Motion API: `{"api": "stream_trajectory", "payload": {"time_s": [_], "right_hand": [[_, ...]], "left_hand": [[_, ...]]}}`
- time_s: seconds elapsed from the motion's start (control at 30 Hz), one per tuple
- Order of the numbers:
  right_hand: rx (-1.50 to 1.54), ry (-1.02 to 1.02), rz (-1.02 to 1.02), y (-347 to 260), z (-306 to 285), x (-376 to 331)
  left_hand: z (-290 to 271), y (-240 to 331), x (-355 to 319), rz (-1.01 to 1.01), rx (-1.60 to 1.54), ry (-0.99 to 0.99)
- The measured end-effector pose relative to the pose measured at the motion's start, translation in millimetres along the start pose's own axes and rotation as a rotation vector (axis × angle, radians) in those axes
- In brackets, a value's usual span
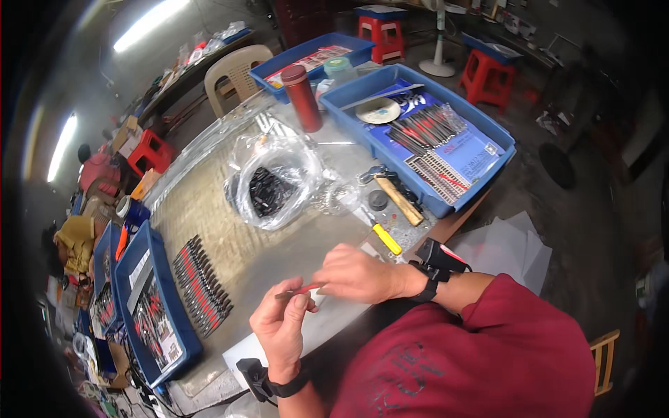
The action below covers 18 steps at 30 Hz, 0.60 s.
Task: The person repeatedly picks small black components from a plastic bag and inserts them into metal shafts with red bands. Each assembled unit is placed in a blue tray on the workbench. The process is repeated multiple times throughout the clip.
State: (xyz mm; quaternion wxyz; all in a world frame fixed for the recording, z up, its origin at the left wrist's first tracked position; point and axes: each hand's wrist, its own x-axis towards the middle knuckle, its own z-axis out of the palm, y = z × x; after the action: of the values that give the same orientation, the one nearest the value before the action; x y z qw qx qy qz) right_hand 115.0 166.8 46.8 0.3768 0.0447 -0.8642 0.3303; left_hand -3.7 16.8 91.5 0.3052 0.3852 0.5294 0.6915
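I am pinching a thin red-and-black pen point(298, 290) between both hands, low and near me over the table point(279, 258). My left hand point(281, 326) is curling shut around its dark end with thumb and forefinger, the other fingers folded in; my right hand point(357, 273) is closing its fingertips on the red end, palm down. To do this well, I think I am needing to keep the two halves in one straight line and press or twist gently, since a piece this slim would likely bend or slip if my grip wandered. To my left, a row of finished-looking pens point(202, 284) is lying on the bare tabletop, just beside a blue tray point(167, 306) holding more. Farther off, a clear plastic bag of small black parts point(275, 182) is sitting mid-table, with a red flask point(302, 97) beyond it and a larger blue tray point(425, 136) to the far right. A yellow-handled tool point(385, 238) is resting just past my right hand. Around me, the room is looking like a workshop: concrete floor, red stools point(488, 73), a plastic chair point(233, 73), another person seated at far left.
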Motion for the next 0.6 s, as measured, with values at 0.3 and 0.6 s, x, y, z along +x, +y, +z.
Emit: {"api": "stream_trajectory", "payload": {"time_s": [0.3,0.6], "right_hand": [[-0.286,0.134,0.158,19.3,-84.3,-3.8],[-0.633,-0.083,0.780,99.7,-198.5,-28.2]], "left_hand": [[-13.0,-3.0,0.6,0.113,0.102,0.213],[-27.8,-5.7,2.0,0.091,0.087,0.298]]}}
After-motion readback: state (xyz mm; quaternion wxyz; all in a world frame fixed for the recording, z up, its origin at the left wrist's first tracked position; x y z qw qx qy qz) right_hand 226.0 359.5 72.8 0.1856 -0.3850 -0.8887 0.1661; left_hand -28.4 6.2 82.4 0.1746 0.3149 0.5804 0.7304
